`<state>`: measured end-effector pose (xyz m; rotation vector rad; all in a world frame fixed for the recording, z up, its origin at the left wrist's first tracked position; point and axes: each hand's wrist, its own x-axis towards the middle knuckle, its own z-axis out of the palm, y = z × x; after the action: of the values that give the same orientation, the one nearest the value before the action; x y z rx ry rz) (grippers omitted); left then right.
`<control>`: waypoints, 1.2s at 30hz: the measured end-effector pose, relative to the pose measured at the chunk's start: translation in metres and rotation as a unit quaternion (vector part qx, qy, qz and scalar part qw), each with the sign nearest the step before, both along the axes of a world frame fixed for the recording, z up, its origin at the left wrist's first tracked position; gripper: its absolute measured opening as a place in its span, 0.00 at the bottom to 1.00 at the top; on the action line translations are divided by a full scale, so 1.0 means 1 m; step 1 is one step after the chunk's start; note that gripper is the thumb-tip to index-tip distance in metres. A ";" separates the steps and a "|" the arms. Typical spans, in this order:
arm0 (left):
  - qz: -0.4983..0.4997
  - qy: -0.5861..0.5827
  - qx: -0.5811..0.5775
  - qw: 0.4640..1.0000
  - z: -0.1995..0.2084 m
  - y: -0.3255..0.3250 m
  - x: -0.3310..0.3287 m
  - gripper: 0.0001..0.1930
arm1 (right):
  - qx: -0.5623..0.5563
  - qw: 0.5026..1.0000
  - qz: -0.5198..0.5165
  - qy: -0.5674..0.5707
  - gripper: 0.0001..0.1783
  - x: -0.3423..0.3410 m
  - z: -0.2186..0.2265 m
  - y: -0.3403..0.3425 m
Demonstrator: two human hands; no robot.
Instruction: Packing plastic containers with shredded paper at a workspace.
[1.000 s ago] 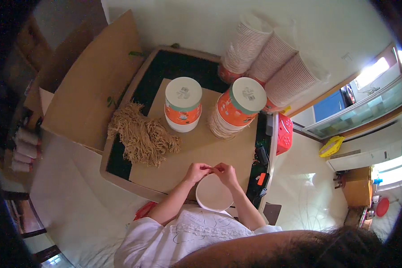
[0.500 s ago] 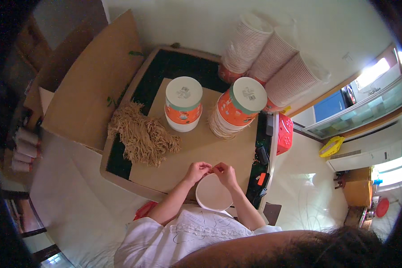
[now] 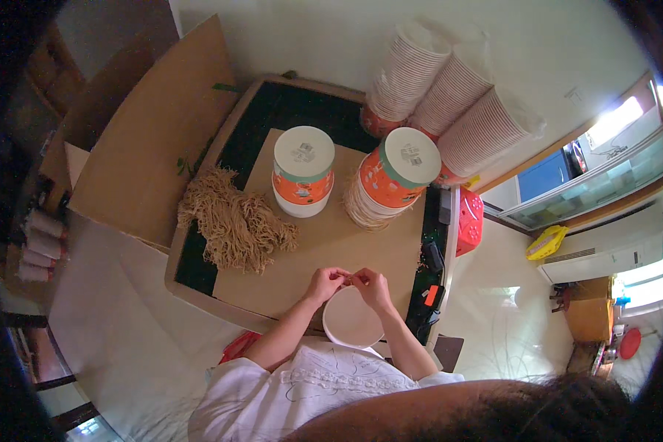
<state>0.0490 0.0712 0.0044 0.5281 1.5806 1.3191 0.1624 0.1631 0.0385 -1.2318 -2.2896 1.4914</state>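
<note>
My left hand (image 3: 327,283) and my right hand (image 3: 370,286) meet fingertip to fingertip at the near edge of the table. Both are closed in a pinch; whatever they hold is too small to make out. Just below them is a round white tub (image 3: 353,318), close against my body between my forearms. Beyond my hands stands an upturned orange, green and white paper bucket (image 3: 302,188). Right of it, a similar bucket (image 3: 394,180) has tan cord loops (image 3: 361,202) around its lower part. A tangled heap of tan cords (image 3: 236,221) lies to the left.
A cardboard sheet (image 3: 317,254) covers much of the dark green tabletop (image 3: 302,99). Tall wrapped stacks of paper buckets (image 3: 409,70) stand at the back right. Small black objects (image 3: 432,258) line the right edge, beside a red basket (image 3: 469,221). A large cardboard box (image 3: 155,132) stands left.
</note>
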 end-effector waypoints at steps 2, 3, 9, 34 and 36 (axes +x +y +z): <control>-0.001 0.016 -0.005 1.000 -0.002 0.000 0.001 0.07 | 0.004 1.000 0.001 0.005 0.06 0.001 -0.001 0.000; -0.001 0.032 -0.009 0.999 -0.004 -0.001 0.001 0.07 | 0.008 1.000 0.004 0.011 0.06 0.001 -0.002 0.000; -0.016 0.107 0.024 0.994 -0.009 -0.002 0.002 0.07 | 0.045 0.998 0.003 0.045 0.07 0.004 -0.015 0.001; 0.040 0.075 0.006 0.996 -0.028 0.005 -0.001 0.03 | -0.099 0.982 0.121 -0.101 0.10 -0.006 -0.016 0.024; 0.009 0.045 -0.018 0.999 -0.027 0.006 -0.003 0.06 | -0.119 0.981 0.104 -0.112 0.10 -0.007 -0.019 0.025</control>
<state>0.0463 0.0767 -0.0223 0.5576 1.6831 1.2943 0.1558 0.1877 0.0199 -1.3148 -2.5078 1.8312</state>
